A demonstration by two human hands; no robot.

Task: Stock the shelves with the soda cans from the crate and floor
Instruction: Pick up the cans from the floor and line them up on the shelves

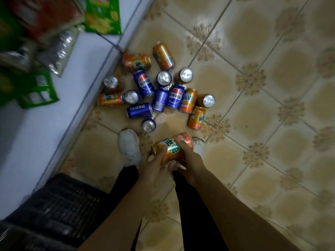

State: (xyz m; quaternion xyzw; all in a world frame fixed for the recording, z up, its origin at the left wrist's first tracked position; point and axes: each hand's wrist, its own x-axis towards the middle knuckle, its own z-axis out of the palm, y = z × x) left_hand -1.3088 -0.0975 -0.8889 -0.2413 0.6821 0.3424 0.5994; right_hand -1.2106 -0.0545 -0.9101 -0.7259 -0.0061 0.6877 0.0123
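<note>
Both hands meet on one orange can, held on its side above the tiled floor: the left hand curls its fingers round the can's lower end, and the right hand wraps over its upper side, so each hand's grip is closed on that can. Just left of the held can is a white shoe, and a second shoe peeps out just right of it (mostly hidden by the right hand). Well to the left of the held can and nearer the camera sits a black crate, blurred, so its contents cannot be told. Just beyond the held can stands a blue can upright, and past that lies a blue can marked PEPSI on its side. Farther from the held can spreads the heap of cans, blue and orange mixed, some upright with silver tops showing, some lying flat and touching one another. Left of the heap, and far left of the held can, runs a white shelf bearing green snack bags and a silvery packet, all blurred.
</note>
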